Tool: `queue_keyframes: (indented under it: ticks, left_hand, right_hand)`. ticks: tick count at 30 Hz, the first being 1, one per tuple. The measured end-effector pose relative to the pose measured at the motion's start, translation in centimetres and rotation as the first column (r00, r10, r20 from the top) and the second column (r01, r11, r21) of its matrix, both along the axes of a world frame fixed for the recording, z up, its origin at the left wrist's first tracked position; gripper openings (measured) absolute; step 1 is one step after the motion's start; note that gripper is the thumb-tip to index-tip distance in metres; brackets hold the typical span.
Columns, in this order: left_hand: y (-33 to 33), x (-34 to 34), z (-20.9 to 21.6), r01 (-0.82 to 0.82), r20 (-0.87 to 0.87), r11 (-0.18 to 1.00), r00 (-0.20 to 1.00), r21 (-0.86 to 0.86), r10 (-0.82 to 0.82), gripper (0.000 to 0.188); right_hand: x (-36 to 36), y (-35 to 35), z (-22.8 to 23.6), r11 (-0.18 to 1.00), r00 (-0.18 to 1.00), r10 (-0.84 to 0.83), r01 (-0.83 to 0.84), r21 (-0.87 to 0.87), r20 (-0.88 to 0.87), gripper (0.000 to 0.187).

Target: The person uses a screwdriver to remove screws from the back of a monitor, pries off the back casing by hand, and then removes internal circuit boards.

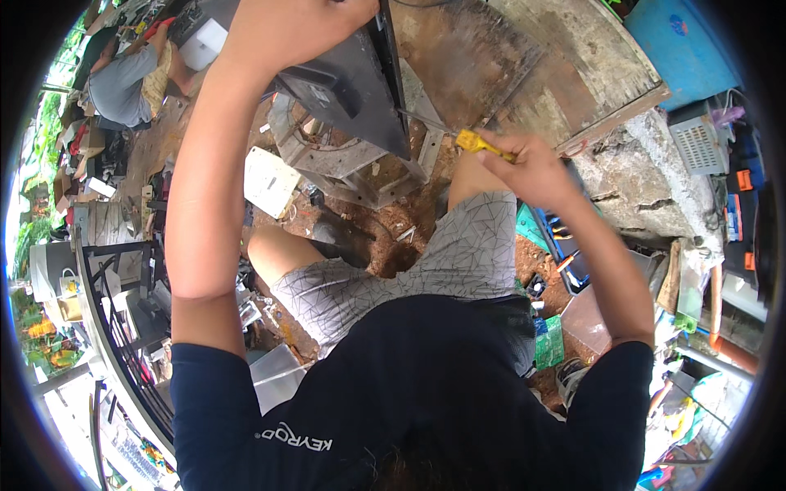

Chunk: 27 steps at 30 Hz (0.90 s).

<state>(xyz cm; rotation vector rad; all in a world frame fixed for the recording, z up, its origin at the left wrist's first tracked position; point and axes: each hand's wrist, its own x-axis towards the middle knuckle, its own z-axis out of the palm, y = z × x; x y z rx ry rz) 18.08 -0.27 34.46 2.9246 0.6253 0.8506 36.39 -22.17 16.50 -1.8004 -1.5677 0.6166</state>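
Observation:
A black flat-screen housing (348, 78) stands tilted in front of me, its narrow edge turned to the right. My left hand (303, 29) grips it near the top of the picture; some of its fingers are cut off there. In my right hand (532, 168) is a screwdriver (483, 144) with a yellow handle, the fingers closed round it. Its thin shaft points left, and the tip meets or comes very close to the housing's edge. Below the housing stands a worn metal frame stand (368, 173) with an angular outline.
Wooden boards (589, 69) lie at the far right, beside a blue barrel (675, 49) and a grey basket (698, 147). A white plate (270, 182) rests on the dirt left of the stand. Another person (127, 86) bends over at the far left. Tools lie near my right leg.

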Motion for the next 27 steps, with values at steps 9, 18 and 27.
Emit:
queue_keyframes:
  ticks: [9, 18, 27]
  left_hand:
    - [1.0, -1.1, 0.4, 0.065, -0.06, 0.997, 0.996, -0.037, -0.067, 0.048]
    - [1.3, -1.0, -0.4, 0.101, -0.004, 0.994, 0.995, 0.05, -0.101, 0.045]
    - [-0.4, -0.4, 0.5, -0.084, -0.088, 0.996, 0.992, 0.028, 0.087, 0.052]
  right_hand:
    - [-3.9, -2.4, -0.4, 0.987, 0.96, -0.154, 0.16, -0.007, 0.232, 0.038]
    - [-3.8, -4.4, 3.9, 0.993, 0.702, -0.087, 0.008, 0.114, 0.707, 0.037]
    - [-7.0, -2.5, -1.5, 0.975, 0.883, -0.206, 0.148, 0.166, 0.422, 0.038]
